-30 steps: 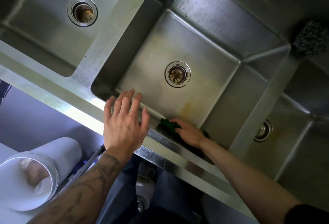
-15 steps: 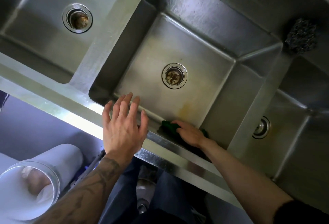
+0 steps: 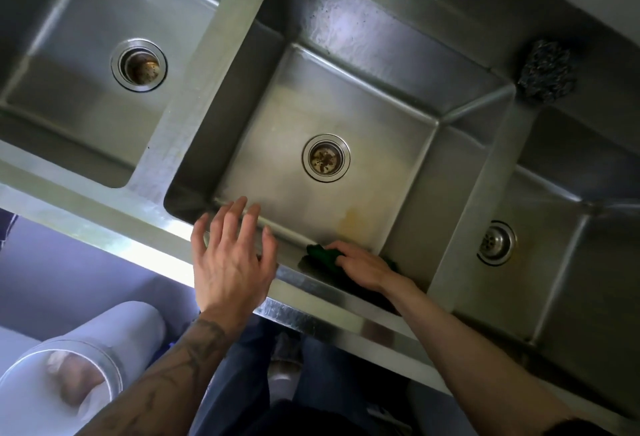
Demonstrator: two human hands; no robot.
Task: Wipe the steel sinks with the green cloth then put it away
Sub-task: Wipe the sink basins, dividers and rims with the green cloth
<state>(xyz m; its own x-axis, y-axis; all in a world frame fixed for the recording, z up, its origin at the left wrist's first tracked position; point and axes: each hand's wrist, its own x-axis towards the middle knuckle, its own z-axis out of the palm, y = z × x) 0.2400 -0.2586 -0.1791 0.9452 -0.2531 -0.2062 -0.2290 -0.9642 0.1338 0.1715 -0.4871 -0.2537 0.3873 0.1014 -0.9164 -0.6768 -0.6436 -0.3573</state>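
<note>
right hand (image 3: 363, 267) presses the green cloth (image 3: 323, 257) flat against the near wall of the middle sink (image 3: 346, 113), at 6 o'clock from its drain (image 3: 325, 157); left hand (image 3: 230, 257) hovers open, fingers spread, over the front rim at 8 o'clock; a dark scouring pad (image 3: 546, 70) sits at 2 o'clock

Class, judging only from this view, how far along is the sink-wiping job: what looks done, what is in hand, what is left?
Done: nothing shows as clearly finished. In hand: the right hand presses the green cloth against the middle sink's near wall, while the left hand hovers open above the front rim. Left: a yellowish stain beside the cloth, the left sink, the right sink, then putting the cloth away.
</note>
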